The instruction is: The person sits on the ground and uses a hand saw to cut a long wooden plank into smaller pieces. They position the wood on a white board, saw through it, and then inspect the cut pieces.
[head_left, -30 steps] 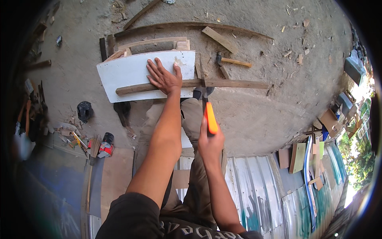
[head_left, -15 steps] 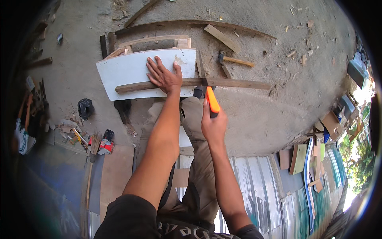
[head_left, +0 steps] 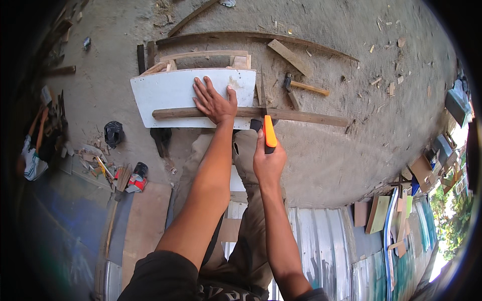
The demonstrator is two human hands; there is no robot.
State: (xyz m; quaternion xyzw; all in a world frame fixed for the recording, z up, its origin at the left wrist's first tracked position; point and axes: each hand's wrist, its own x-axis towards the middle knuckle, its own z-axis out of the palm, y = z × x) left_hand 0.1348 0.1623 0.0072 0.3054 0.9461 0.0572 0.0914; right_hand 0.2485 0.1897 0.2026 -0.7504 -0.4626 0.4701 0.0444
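Note:
My left hand lies with spread fingers on a white panel, its heel by a long wooden strip. That strip rests across the panel's near part and juts out to the right past its edge. The panel tops a low wooden frame. In my right hand is the orange and black handle of a handsaw. The saw's thin blade points away from me and crosses the strip just beyond the panel's right edge. How deep it sits in the wood I cannot tell.
A hammer with a wooden handle lies right of the panel, near a loose board. Farther off is a long curved plank. To the left are a black bag, a broom and a person.
The whole view has shifted, so the panel and strip sit slightly lower and farther right. My right hand and the saw have drawn back toward me relative to the strip. The left hand stays on the panel.

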